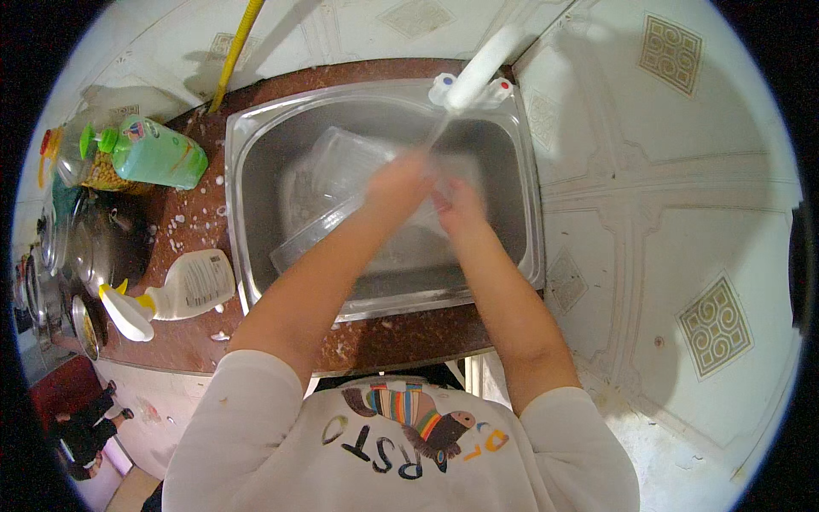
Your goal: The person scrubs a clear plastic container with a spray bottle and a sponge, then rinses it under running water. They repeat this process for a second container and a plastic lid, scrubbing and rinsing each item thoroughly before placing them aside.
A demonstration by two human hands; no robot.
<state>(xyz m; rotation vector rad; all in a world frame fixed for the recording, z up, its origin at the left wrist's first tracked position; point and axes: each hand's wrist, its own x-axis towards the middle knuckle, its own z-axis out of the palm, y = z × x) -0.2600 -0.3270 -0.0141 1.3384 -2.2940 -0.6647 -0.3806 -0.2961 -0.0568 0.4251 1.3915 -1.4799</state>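
Both my hands are blurred over the steel sink (534, 237), under a thin stream of water from the white faucet (480, 70). My left hand (398, 182) is close beneath the stream, its fingers near my right; blur hides what it touches. Fingers curled, my right hand (464, 205) is on a see-through, smeared piece that looks like clear plastic (470, 168). Left of the hands, a clear plastic container (339, 160) lies tilted in the basin. Another clear plastic piece (313, 237) rests partly behind my left forearm.
On the brown, foam-spotted counter (185, 224) left of the sink are a green pump bottle (163, 153), a white spray bottle (198, 285), a jar of yellowish contents (105, 173) and a dark metal pot (109, 237). A yellow hose (237, 51) rises behind. A tiled wall (614, 179) borders the right side.
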